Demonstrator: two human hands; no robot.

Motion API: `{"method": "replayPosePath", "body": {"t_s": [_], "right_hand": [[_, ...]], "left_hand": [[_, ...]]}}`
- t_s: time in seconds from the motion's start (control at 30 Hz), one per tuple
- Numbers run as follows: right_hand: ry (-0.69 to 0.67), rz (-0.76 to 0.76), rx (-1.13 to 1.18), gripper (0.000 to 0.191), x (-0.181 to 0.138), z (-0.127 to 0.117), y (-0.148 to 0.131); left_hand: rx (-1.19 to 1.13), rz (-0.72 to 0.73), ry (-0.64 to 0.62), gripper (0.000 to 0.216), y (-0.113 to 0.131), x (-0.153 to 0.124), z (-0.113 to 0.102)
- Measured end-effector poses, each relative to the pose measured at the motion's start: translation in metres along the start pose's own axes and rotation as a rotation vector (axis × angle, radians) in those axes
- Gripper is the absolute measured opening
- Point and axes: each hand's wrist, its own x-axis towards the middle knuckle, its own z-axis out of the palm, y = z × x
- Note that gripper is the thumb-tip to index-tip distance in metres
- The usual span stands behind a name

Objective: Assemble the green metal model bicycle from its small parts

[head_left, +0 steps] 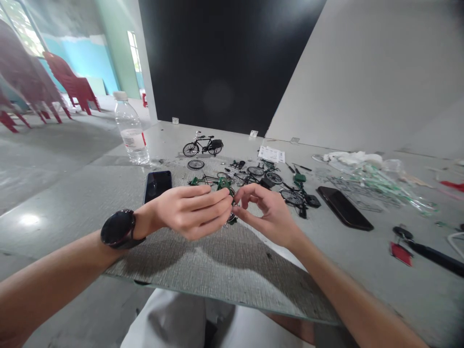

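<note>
My left hand (194, 210) is closed, with its fingertips on a small green model bicycle part (224, 183) and a little dark wheel (232, 220). These fingers cover much of the piece. From the other side, the thumb and index finger of my right hand (270, 212) pinch at the same wheel. Just beyond my hands lie loose model parts: a green frame piece (197, 181), a spoked wheel (196, 165) and black bicycle parts (292, 195). Farther back, a black model bicycle (203, 145) stands upright.
A water bottle (132, 133) stands at the left behind a phone (158, 185). Another phone (344, 208) lies right, near plastic bags and clear sprue (380, 176). Paper sheets (271, 154), a screwdriver-like green tool (299, 177) and a keyring with red tag (400, 253) are on the table.
</note>
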Motion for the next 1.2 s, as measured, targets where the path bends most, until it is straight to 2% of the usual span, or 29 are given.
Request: {"method": "replayPosePath", "body": {"t_s": [0.27,0.67,1.2], "right_hand": [[-0.015,0.003,-0.086,0.011,0.0013,-0.0022,-0.0009],[-0.029,0.051,0.037,0.012,0.0017,-0.0001,0.0014],[-0.014,0.049,0.007,0.016,0.0011,0.0,0.0015]], "left_hand": [[-0.004,0.031,0.015,0.011,0.0013,-0.0077,0.0091],[-0.002,0.022,0.022,0.01,0.0005,-0.0063,0.0083],[0.001,0.004,0.015,0.009,0.0009,-0.0081,0.0093]]}}
